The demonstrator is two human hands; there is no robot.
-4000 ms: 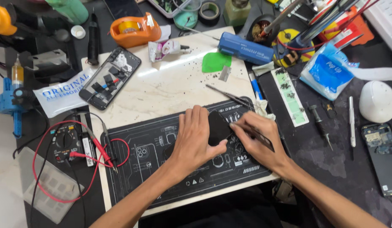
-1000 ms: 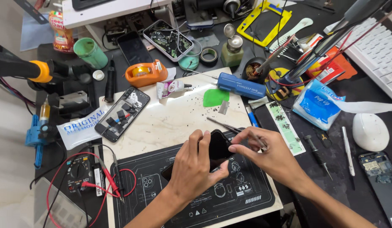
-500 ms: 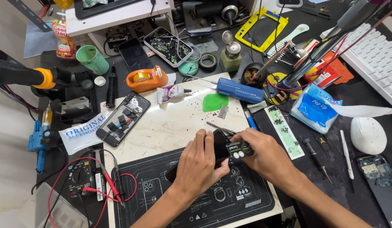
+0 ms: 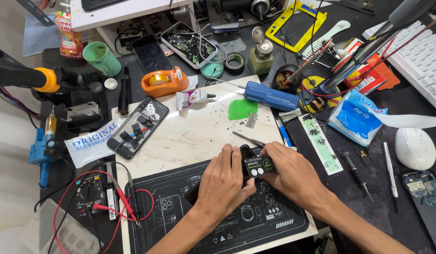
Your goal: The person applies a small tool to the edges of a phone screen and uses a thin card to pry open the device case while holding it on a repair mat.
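Steel tweezers (image 4: 248,138) lie just beyond both hands' dark phone (image 4: 248,157).

— Item under inspection?
— A dark phone (image 4: 241,162), small black sticker (image 4: 259,167) with two white dots on its upper end.
— Pose and position?
— Held slightly tilted just above the black repair mat (image 4: 180,211); lower end hidden, partly covered.
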